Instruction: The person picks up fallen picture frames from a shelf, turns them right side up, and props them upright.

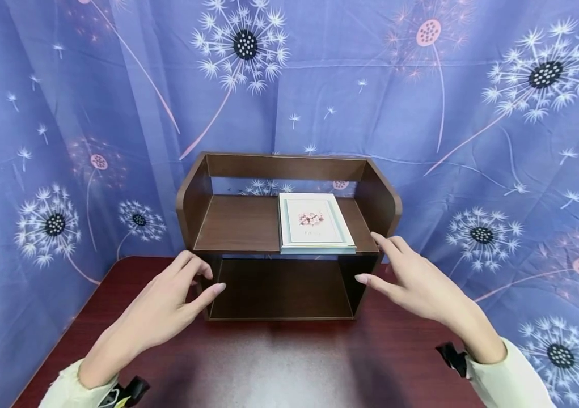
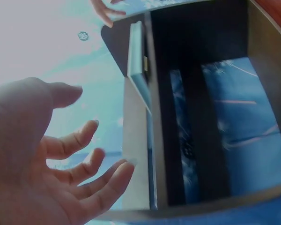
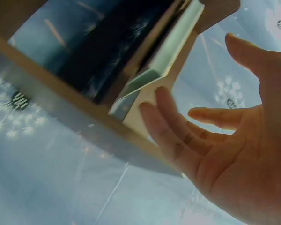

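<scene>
A dark brown two-tier desk shelf (image 1: 243, 226) stands on the table. On its upper board, right of the middle, lies a white book (image 1: 312, 212) with a pink flower print, its front edge at the board's front. My left hand (image 1: 161, 303) is at the shelf's left front corner, fingers bent loosely and thumb apart, nothing in its grasp. Around the right front corner is my right hand (image 1: 417, 283), fingertips right by the side panel and thumb spread away. Both wrist views show bare palms, with the book's pale edge (image 2: 136, 51) beyond the left fingers.
The reddish-brown table (image 1: 289, 362) shines in front of the shelf. A blue curtain (image 1: 320, 85) with dandelion prints hangs behind and on both sides. Side panels (image 1: 378, 198) and a back rail (image 1: 289, 167) bound the upper tier; the lower compartment (image 1: 279, 286) opens forward.
</scene>
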A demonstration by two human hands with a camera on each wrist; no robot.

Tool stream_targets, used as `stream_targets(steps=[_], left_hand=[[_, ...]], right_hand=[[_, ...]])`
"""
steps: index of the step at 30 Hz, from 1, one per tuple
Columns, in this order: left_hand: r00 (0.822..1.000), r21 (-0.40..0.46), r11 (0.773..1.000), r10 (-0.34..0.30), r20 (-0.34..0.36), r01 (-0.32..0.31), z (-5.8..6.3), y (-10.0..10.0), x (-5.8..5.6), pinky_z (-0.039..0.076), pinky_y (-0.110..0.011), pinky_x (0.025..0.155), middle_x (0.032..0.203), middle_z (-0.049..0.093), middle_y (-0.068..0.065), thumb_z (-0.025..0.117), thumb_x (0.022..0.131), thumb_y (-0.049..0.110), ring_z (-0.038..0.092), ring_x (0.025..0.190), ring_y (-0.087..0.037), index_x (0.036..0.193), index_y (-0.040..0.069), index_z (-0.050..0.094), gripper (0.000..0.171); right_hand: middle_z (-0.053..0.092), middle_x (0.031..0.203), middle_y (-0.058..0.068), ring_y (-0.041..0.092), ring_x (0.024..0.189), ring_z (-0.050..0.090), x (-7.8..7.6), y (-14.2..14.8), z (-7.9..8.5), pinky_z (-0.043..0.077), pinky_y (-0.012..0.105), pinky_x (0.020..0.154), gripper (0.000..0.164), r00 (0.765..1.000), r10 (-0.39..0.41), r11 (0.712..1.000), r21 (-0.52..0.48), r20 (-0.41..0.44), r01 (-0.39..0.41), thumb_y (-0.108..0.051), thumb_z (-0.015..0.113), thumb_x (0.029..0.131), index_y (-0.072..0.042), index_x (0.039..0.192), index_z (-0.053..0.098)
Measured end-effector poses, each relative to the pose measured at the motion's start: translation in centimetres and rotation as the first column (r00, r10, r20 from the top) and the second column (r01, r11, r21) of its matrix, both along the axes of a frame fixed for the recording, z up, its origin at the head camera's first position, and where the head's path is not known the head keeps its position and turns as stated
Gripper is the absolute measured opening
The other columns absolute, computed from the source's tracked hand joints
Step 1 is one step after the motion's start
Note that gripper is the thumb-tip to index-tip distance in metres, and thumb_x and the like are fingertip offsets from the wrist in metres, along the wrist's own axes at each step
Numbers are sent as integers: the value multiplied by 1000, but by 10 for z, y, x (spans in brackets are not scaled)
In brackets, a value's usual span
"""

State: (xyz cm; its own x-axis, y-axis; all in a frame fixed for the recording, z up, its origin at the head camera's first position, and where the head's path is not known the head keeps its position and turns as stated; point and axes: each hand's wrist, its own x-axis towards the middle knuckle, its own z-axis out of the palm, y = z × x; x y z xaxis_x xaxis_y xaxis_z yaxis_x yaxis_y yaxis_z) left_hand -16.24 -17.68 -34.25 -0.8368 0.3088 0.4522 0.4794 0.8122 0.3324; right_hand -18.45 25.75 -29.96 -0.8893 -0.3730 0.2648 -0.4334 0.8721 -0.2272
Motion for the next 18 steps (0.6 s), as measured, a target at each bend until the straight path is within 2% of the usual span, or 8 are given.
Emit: stream_targets(steps=[3,5,8,11,14,18], left_hand=[[998,52,998,-44,-36,46,6,9,-6,45,-21,64,103,54,6,73,100,35,48,67,1,96,24,60,17],[997,70,995,-68,-26,69,12,15,-11,47,-22,66,104,56,4,72,101,34,48,67,-1,95,23,62,16],[994,93,990,-109,16,107,21,23,-21,57,-27,75,106,61,4,70,103,33,61,80,-5,100,21,69,12],[986,116,982,-155,63,147,31,30,-32,61,-35,86,109,66,1,68,104,32,70,96,-14,111,18,74,17],[977,149,972,-194,89,179,41,38,-43,61,-39,89,111,68,-1,67,104,29,72,100,-18,119,12,75,24],[970,192,964,-209,121,184,51,50,-57,60,-40,92,115,70,-4,67,104,28,72,102,-18,125,9,73,29]], right_hand=[[61,127,8,13,87,59,-7,-9,11,51,36,83,79,999,46,999,-21,-23,-46,-56,67,99,-8,158,43],[63,123,8,13,87,59,-14,-15,19,51,35,81,75,996,75,996,-34,-44,-77,-51,69,100,-6,155,47],[66,116,10,15,88,61,-29,-23,30,52,35,79,68,992,103,993,-44,-66,-106,-43,72,100,-1,149,52],[67,112,12,18,88,63,-44,-29,42,53,38,82,63,993,104,993,-53,-62,-107,-40,72,100,2,145,55],[69,111,17,24,91,65,-60,-35,53,55,43,86,60,994,104,992,-64,-32,-106,-36,72,100,4,142,57],[69,119,24,31,102,67,-82,-41,64,55,51,95,58,995,85,996,-29,41,-84,-35,70,101,5,141,59]])
